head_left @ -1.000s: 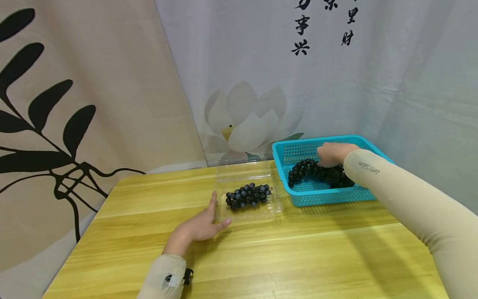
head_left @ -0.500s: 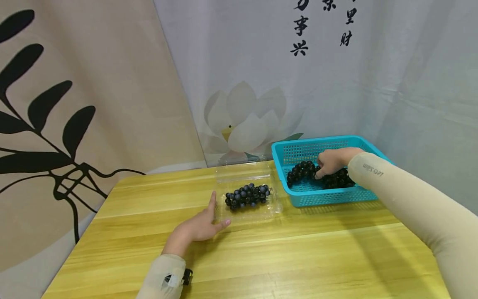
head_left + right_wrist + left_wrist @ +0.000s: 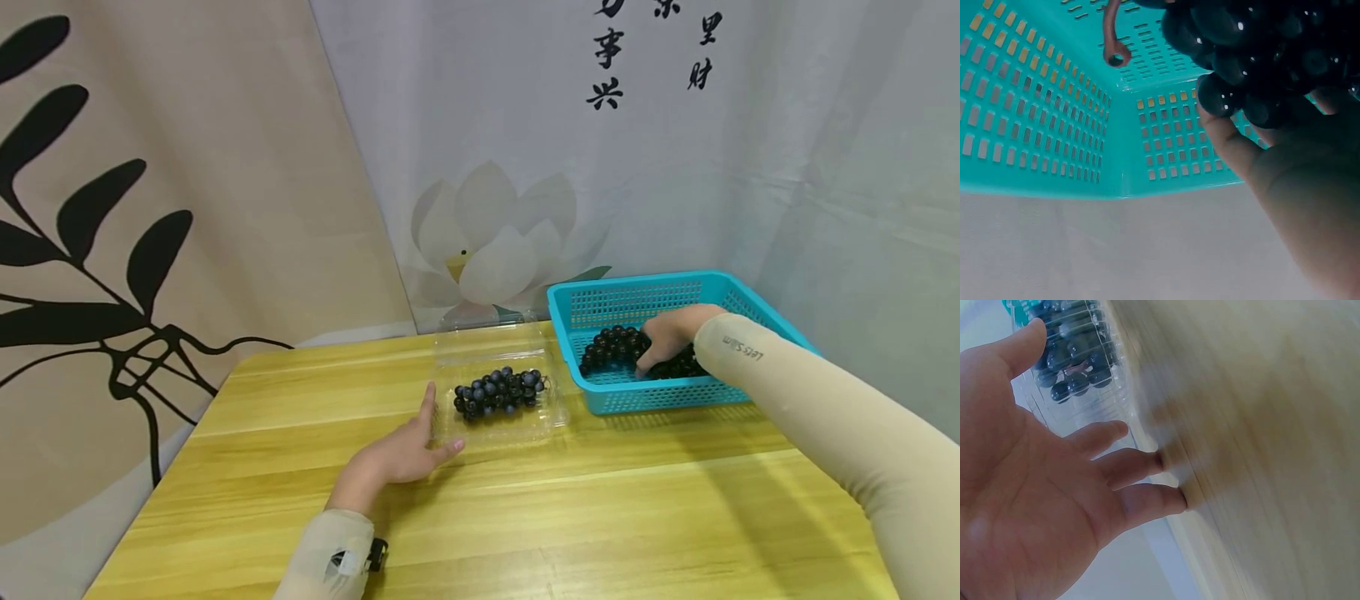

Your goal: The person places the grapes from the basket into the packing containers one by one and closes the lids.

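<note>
1. Right hand (image 3: 670,335): reaches into the turquoise basket (image 3: 720,287) at the far right of the worktop (image 3: 600,500). Its fingers (image 3: 1225,147) curl around a bunch of dark grapes (image 3: 611,347); the right wrist view shows the thumb pressed against the lowest berries and a piece of brown stem (image 3: 1112,44) standing out beside the cluster.
2. Bunch of dark grapes: lies inside the basket, toward its left and near side. From the head view it cannot be told whether it rests on the perforated floor or is raised slightly off it.
3. Left hand (image 3: 396,457): lies on the worktop with its fingers (image 3: 1124,469) straight and relaxed, gripping nothing. The thumb runs up along the left edge of the clear plastic box (image 3: 551,417) and the fingertips touch its near left corner.
4. Clear plastic box: sits on the worktop just left of the basket, its hinged lid (image 3: 487,337) open and lying back toward the curtain. A smaller bunch of bluish grapes (image 3: 498,392) rests in its tray.
5. Backdrop: a pale grey curtain (image 3: 750,167) printed with a white lotus (image 3: 498,242) and black characters hangs behind the basket and box; a beige curtain (image 3: 225,167) with black leaf shapes hangs to its left.
6. Sleeves: both forearms wear beige sleeves, the right one (image 3: 825,417) carrying small lettering near the wrist.
</note>
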`<state>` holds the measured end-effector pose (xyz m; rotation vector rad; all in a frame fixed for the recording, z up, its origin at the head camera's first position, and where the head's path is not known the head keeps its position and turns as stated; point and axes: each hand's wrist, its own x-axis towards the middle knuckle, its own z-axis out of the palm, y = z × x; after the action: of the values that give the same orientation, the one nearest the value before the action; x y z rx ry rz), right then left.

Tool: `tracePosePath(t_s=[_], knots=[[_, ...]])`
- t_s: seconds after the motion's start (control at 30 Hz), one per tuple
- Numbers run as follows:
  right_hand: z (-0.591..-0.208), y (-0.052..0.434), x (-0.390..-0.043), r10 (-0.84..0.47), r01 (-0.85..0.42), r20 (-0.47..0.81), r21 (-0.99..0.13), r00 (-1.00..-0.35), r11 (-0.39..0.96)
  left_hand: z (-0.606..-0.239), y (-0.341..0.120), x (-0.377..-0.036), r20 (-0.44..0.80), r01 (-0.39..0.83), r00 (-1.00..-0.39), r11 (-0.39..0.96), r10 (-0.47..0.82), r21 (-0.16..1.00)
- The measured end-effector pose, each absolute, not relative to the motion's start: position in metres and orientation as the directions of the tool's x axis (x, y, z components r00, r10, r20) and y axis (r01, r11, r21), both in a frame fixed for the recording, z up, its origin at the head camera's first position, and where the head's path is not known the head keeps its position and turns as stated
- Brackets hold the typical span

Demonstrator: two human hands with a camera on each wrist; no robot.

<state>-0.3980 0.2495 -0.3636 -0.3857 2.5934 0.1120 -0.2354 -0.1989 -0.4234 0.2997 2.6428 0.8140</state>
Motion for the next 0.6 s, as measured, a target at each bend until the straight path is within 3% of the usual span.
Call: tracePosePath(t_s=[0.6], knots=[[-0.35, 0.254, -0.401, -0.264, -0.289, -0.534, -0.037, -0.803, 0.957, -0.423, -0.198, -0.235, -0.274, 0.097, -0.914, 0.815, 0.301, 0.572]])
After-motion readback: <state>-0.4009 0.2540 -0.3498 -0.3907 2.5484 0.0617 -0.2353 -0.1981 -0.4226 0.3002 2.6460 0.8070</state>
